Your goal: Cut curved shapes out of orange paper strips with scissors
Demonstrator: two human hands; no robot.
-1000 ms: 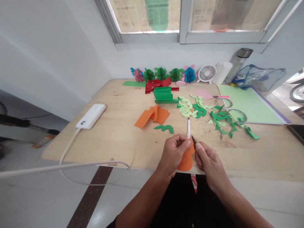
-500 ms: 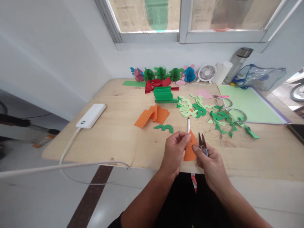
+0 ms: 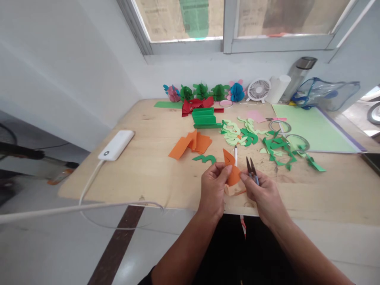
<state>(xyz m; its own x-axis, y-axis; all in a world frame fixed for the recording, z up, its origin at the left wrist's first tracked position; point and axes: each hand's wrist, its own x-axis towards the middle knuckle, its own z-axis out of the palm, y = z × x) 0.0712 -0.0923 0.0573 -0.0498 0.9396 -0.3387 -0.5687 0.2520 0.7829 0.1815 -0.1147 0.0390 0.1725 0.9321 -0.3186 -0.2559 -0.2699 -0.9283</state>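
Observation:
A piece of orange paper (image 3: 233, 177) is pinched between the thumb and fingers of my left hand (image 3: 212, 188), with a pointed part standing up above the thumb. My right hand (image 3: 265, 196) is closed round small scissors (image 3: 252, 170), whose two dark blades point away from me and stand slightly apart. The right thumb and fingertip also touch the paper's right edge. Just behind the paper lies a white pen (image 3: 236, 152) on the table. A wavy green paper cutout (image 3: 204, 158) lies beyond my left hand, near a pile of orange paper pieces (image 3: 203, 143).
Green scraps (image 3: 279, 148), pale green cutouts (image 3: 233, 132) and tape rings (image 3: 297, 142) lie at centre right. Folded green paper (image 3: 204, 118) and red paper (image 3: 197, 106) are further back. A white power bank (image 3: 116, 145) with a cable sits left. A fan (image 3: 259, 91) stands by the wall.
The orange paper has been turned and lifted in my hands, and its pointed part now sticks up to the left of the pen. The scissors have shifted slightly left and away from me.

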